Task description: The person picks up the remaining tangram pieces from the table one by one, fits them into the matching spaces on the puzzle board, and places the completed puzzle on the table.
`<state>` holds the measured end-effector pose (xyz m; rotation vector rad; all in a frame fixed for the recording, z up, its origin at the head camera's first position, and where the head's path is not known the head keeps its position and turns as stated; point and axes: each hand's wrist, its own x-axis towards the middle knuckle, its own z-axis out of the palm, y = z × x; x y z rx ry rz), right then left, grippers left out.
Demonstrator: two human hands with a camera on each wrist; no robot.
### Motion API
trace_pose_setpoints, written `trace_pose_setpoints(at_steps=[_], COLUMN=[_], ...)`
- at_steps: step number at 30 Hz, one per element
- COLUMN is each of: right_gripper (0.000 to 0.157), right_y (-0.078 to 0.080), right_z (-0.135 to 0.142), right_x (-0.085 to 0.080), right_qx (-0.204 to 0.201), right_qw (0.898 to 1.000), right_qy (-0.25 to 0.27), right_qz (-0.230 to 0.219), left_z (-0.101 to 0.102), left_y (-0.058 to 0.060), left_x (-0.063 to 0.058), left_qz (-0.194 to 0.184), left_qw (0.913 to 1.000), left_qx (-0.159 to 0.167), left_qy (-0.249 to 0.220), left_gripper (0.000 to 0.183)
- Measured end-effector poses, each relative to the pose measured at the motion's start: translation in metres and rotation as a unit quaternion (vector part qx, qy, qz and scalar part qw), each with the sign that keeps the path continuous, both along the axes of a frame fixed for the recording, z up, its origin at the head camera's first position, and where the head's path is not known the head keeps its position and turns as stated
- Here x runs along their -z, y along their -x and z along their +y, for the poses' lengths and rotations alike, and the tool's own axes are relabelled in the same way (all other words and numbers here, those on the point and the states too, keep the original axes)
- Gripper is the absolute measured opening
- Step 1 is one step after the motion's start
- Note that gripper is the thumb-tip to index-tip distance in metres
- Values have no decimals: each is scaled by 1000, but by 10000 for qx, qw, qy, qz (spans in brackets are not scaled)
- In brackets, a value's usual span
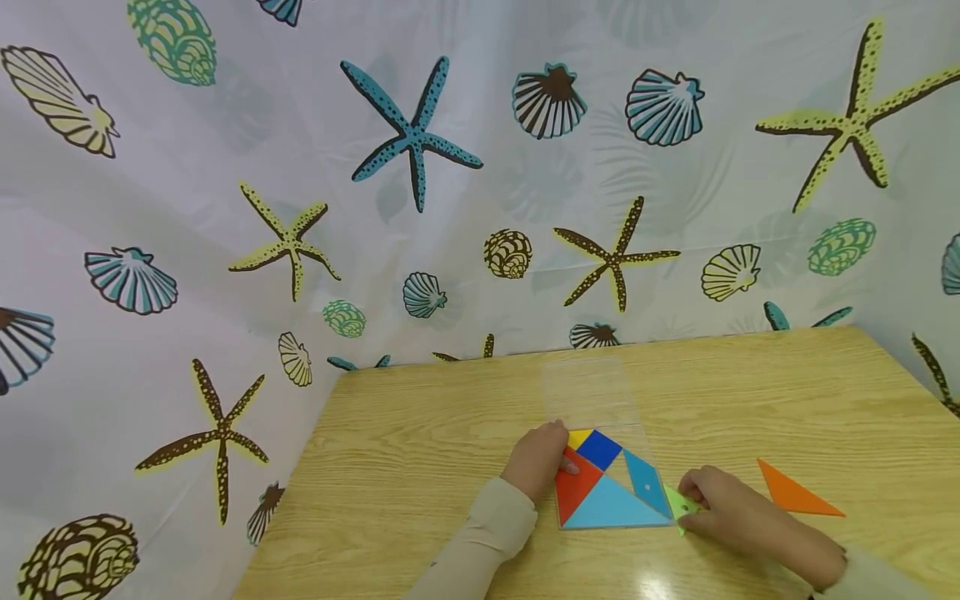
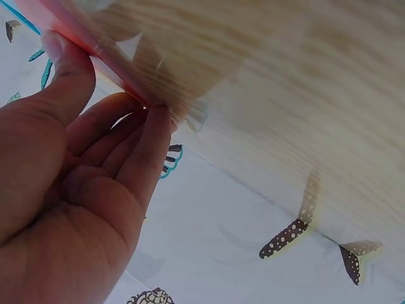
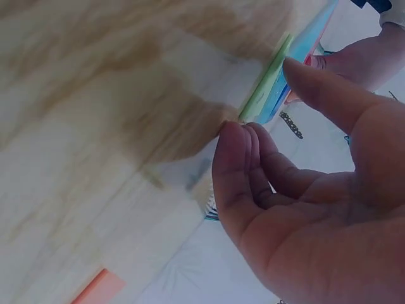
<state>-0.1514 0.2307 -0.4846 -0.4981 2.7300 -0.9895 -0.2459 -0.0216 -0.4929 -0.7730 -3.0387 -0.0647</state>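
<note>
A shallow tangram tray (image 1: pixel 617 527) lies on the table. In it are a red triangle (image 1: pixel 576 493), a large light-blue triangle (image 1: pixel 615 505), a dark-blue square (image 1: pixel 600 450), a blue parallelogram (image 1: pixel 645 477) and a partly covered yellow piece (image 1: pixel 577 438). My left hand (image 1: pixel 534 460) grips the tray's left edge, thumb over the red triangle and fingers at the side. Just past the tray's right edge, my right hand (image 1: pixel 726 510) pinches a green triangle (image 3: pixel 266 82) between thumb and fingers. The green piece stands tilted, and fingers cover part of it.
An orange triangle (image 1: pixel 797 492) lies on the wooden table (image 1: pixel 420 433), right of my right hand. A clear plastic sheet or lid (image 1: pixel 588 387) extends behind the tray. A white curtain (image 1: pixel 480 192) printed with shells and starfish hangs along the table's far and side edges.
</note>
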Motion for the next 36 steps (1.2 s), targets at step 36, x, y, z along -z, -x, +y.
trace_pose_setpoints(at_steps=[36], right_gripper=[24], right_y=[-9], right_z=[-9], right_x=[-8], right_qx=[-132], right_qw=[9909], right_qy=[-1315], right_qz=[242], left_z=[2], left_y=[3], left_x=[0], left_qz=[-160], left_qw=[9998], left_qx=[-121], left_qy=[-89], left_gripper=[47])
